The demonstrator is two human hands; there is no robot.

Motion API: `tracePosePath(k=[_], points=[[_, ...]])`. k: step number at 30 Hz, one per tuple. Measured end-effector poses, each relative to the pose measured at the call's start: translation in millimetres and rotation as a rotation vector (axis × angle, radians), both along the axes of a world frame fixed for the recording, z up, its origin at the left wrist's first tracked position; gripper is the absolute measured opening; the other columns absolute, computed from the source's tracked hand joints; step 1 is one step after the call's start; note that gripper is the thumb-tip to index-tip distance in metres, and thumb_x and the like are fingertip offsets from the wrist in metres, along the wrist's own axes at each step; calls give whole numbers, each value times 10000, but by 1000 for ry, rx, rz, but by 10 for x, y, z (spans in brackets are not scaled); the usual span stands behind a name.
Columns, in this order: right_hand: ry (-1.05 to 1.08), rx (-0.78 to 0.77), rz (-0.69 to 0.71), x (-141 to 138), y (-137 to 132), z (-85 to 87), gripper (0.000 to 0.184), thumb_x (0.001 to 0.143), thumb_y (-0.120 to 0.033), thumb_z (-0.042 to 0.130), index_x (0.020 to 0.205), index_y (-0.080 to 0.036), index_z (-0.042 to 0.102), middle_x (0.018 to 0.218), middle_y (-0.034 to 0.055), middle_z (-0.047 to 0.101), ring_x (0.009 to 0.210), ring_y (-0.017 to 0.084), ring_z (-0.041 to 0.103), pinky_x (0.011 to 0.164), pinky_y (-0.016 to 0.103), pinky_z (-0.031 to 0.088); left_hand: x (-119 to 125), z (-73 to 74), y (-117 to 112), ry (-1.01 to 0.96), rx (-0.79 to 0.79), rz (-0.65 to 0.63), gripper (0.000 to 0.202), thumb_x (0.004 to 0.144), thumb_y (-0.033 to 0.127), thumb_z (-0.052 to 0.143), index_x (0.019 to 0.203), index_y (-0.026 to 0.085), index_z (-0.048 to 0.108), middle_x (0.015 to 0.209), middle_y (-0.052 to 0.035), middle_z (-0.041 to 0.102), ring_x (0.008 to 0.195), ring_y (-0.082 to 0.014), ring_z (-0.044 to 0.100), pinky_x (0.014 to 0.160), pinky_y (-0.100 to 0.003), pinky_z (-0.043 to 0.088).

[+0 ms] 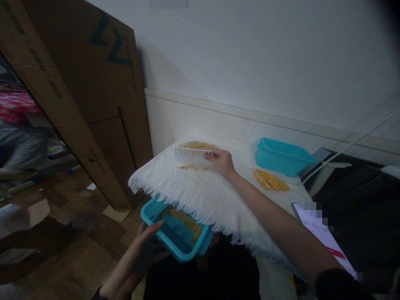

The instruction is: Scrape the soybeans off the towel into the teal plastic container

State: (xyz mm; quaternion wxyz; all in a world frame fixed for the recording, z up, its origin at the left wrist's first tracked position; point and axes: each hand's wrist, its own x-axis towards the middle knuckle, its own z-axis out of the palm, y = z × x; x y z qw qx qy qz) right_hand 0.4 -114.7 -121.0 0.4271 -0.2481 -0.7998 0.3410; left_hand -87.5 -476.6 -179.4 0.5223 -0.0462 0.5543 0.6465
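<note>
My left hand point(148, 241) grips the near left rim of a blue plastic basin point(178, 254), tilted below the table's front edge. Yellow soybeans point(187, 223) lie along its far and right side, partly hidden by cloth fringe. On the white fringed tablecloth point(200, 196), my right hand point(222, 161) pinches the right end of a white slotted plastic piece point(190, 155) standing on edge; its full shape is not visible. Behind that piece lies a heap of soybeans point(197, 145). A thin line of scattered beans point(189, 167) lies in front of it.
A second blue basin point(283, 157) stands at the back right, beside a crumpled yellow cloth or packet point(271, 179). A printed sheet or screen point(325, 237) is at right. Tall cardboard boxes point(106, 91) flank the table's left, with a person's clothed body point(21, 125) beyond.
</note>
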Motion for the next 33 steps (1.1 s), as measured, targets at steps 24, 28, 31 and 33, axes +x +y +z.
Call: tracePosePath(k=[24,28,31,33], points=[[9,90,-26,4,-810,-11,118,935,-281,812,857,-213,867,709,-21,774,681,186,701,673,271,492,-85,-68,-73,42,25,-23,882,876,453,946,1611,348,470,1440,-179,786,1066,-365,867,942,-515,691],[4,128,-16,14,-915,-10,167,958,-298,794,825,-209,839,699,-18,767,658,178,695,660,266,481,-110,-98,-109,41,34,-27,849,876,433,949,1581,341,486,1402,-168,799,1085,-372,861,926,-505,696],[-5,153,-53,-16,-956,12,167,966,-294,785,825,-213,826,710,-10,774,675,185,707,665,269,476,-124,-104,-122,53,39,-21,795,896,406,931,1557,346,493,1387,-165,800,1089,-379,860,915,-510,697],[-24,160,-86,-50,-974,22,185,971,-293,779,805,-217,808,700,-6,768,675,188,706,662,272,470,-127,-103,-120,64,38,-21,771,900,410,927,1535,336,497,1369,-166,804,1073,-382,862,902,-511,699]])
